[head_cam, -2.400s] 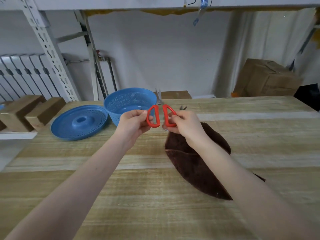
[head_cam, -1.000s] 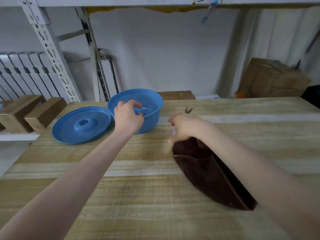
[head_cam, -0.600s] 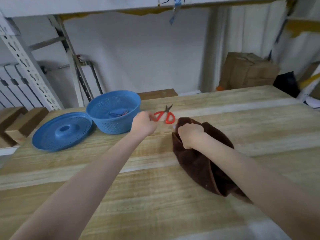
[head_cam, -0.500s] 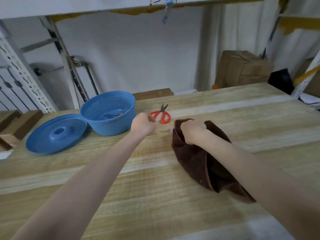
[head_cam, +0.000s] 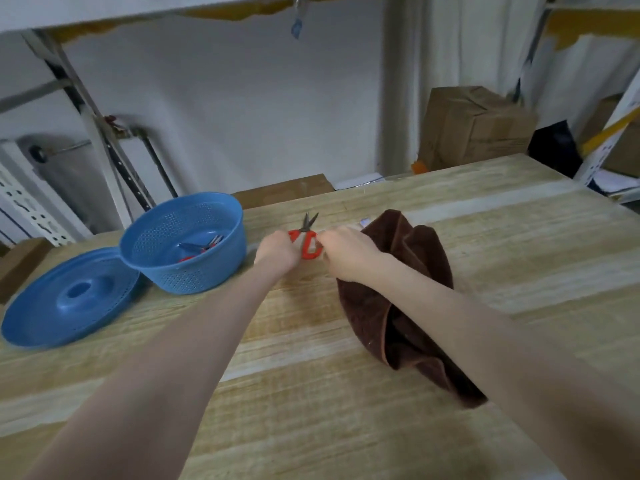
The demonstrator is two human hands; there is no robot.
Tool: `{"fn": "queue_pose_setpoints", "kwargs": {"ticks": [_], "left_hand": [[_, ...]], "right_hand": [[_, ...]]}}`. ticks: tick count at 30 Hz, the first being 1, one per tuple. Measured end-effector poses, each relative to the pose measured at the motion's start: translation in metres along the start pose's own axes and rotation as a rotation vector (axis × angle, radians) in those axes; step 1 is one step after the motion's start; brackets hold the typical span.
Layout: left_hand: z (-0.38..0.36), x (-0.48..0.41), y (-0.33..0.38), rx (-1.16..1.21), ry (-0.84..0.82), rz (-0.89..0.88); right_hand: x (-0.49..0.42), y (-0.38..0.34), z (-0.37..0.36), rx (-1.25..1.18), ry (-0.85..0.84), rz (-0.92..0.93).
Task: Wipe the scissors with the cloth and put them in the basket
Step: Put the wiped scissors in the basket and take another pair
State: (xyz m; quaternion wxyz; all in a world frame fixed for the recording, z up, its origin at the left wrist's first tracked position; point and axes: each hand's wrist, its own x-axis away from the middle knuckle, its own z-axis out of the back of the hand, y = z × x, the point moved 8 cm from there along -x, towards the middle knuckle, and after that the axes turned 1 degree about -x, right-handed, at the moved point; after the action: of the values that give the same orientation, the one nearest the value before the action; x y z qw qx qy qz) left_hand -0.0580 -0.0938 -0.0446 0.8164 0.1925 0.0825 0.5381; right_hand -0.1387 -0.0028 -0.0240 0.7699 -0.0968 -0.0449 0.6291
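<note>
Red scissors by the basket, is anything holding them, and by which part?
Yes. The left hand and right hand each grip one handle loop of the red scissors; the blades stick out free, pointing away.

I count one basket (head_cam: 187,271), one lid (head_cam: 69,299), one cloth (head_cam: 398,289). One scissors (head_cam: 309,245) lies outside the basket; those inside I can't count.

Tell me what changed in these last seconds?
One pair of red-handled scissors went from the hands into the blue perforated plastic basket. The right hand released the brown cloth and, with the left hand, grips a second red-handled pair on the wooden table. Basket and blue lid stayed.
</note>
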Motion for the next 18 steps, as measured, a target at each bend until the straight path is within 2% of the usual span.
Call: {"fn": "queue_pose_setpoints", "kwargs": {"ticks": [4,11,18], "left_hand": [[-0.004,-0.011,-0.004,0.004,0.008,0.009],[0.000,-0.011,-0.007,-0.153,0.034,-0.047],[0.019,0.014,-0.029,-0.238,0.126,-0.023]], "right_hand": [[-0.028,-0.009,-0.037,-0.034,-0.180,0.066],[-0.037,-0.018,-0.029,0.079,-0.079,0.091],[0.012,-0.033,-0.013,0.047,-0.033,0.158]]}}
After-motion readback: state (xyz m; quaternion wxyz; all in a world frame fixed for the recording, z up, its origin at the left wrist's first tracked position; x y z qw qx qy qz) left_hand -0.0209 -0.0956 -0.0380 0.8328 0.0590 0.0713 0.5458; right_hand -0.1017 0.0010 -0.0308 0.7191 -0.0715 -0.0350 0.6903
